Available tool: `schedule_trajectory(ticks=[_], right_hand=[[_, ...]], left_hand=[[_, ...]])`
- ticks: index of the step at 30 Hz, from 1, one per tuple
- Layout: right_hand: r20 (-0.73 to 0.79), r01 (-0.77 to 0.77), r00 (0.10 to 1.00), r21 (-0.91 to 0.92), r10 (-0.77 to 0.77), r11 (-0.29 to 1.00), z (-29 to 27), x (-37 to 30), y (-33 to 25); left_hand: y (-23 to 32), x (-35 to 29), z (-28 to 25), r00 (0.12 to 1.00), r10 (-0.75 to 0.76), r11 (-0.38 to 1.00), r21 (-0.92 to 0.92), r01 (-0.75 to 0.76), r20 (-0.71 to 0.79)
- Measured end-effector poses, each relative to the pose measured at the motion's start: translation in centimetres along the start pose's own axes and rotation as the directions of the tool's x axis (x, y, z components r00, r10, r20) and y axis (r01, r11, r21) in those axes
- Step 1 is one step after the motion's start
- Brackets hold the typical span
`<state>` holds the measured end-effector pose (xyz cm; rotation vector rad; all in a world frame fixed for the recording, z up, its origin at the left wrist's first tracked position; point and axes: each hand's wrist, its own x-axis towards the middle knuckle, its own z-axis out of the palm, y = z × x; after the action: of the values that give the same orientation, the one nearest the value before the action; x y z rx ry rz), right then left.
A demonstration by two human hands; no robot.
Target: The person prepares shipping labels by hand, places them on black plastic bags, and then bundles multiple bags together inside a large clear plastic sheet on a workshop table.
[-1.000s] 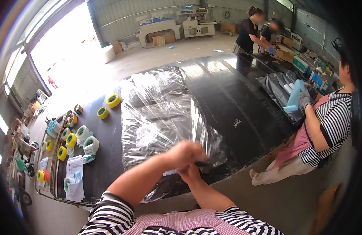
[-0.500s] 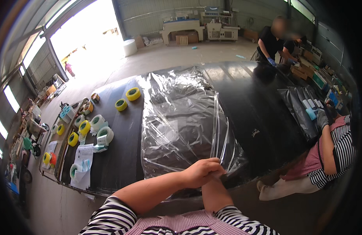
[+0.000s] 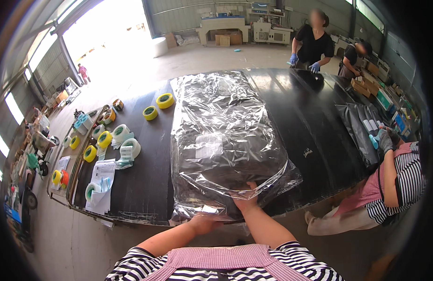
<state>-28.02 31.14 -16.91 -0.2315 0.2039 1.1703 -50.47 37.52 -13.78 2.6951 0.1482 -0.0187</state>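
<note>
A dark, padded-looking bundle in a clear plastic bag [image 3: 225, 136] lies lengthwise on the black tabletop, with a white paper sheet [image 3: 209, 146] showing through the film. At the bag's near edge, my left hand [image 3: 208, 224] grips the loose film, its fingertips covered by the plastic. My right hand [image 3: 246, 202] is closed on the film at the near right part of the bag. Its thumb shows on top, while the other fingers are mostly hidden. Crinkled loose film spreads around the bundle's near right corner.
Several tape rolls, including a yellow roll [image 3: 165, 100], sit left beside printed papers [image 3: 102, 175]. On the right, a co-worker's gloved hand [image 3: 385, 141] touches dark plastic packages [image 3: 359, 129]. Another person [image 3: 315, 44] in blue gloves stands at the far edge; a third bends near cardboard boxes [image 3: 365, 87].
My hands, crossed together at the bag's near right corner, have parted; the left is now at the near edge. The bundle looks straighter and nearer. The far person has straightened up and shifted left.
</note>
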Motion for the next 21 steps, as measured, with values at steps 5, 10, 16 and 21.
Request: schedule_trajectory(ticks=[5, 10, 16, 21], right_hand=[[-0.018, 0.162, 0.984, -0.313, -0.176, 0.936, -2.4, -1.2, -0.3], [0.027, 0.060, 0.990, -0.968, -0.140, 0.242, -0.8, -3.3, 0.5], [-0.203, 0.082, 0.945, -0.612, -0.257, 0.787, 5.2, 4.3, 1.1], [0.028, 0.013, 1.000, -0.414, -0.002, 0.910, 12.1, 6.3, 1.9]], left_hand=[[0.4, 3.4, -3.3, 0.784, -0.196, 0.981, 0.112, 0.161, 0.589], [-2.9, 1.6, 2.3, 0.962, -0.159, 0.985, 0.101, 0.140, 0.221], [-1.8, 2.4, 0.8, 0.970, 0.088, 0.950, -0.313, -0.013, 0.227], [-0.3, 0.7, -3.2, 0.980, -0.084, 0.890, -0.429, 0.157, 0.182]])
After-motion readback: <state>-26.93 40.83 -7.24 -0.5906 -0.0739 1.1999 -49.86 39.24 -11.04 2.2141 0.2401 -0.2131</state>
